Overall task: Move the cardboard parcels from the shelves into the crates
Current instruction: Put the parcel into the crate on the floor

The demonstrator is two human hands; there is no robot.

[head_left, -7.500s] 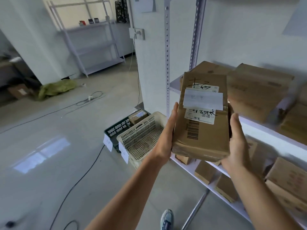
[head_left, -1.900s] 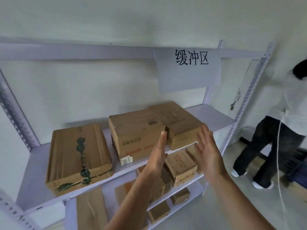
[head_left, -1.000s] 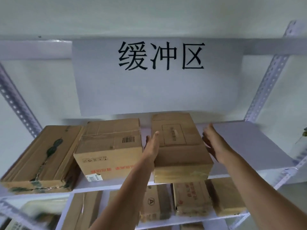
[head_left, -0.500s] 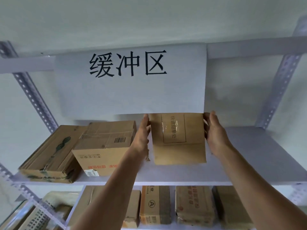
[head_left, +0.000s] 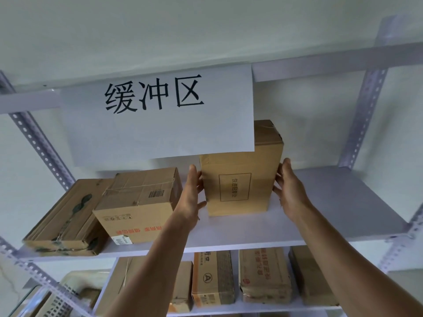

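**Desk:** What's changed since half a second ago?

**Me:** The parcel (head_left: 238, 179). It was tipped back under the sign (head_left: 160, 115), broad face up at me. Now it stands on end below the sign's lower right corner, which hides its top left part. A second ago it lay flat.

**Desk:** And your hands?

**Me:** Same sides as before. My left hand (head_left: 193, 195) is flat against the parcel's left side, fingers straight up along the edge. My right hand (head_left: 289, 191) presses the right side the same way. Neither curls round it; it sits squeezed between my two palms. Its lower end looks to be on the shelf (head_left: 332, 202), though I can't swear to contact.

**Desk:** What else is on that board?

**Me:** Under the sign's left half sits a box (head_left: 137, 202) with a barcode and red print, close beside my left wrist. Below the sign's left corner lie flat cartons (head_left: 66, 220), touching that box. Right of the sign the board is pale and grey.

**Desk:** The room?

**Me:** A white wall (head_left: 206, 30) above and behind the sign. A perforated post (head_left: 366, 110) rises right of the sign. Further below the sign, on the lower shelf (head_left: 251, 308), more boxes (head_left: 263, 275) stand side by side.
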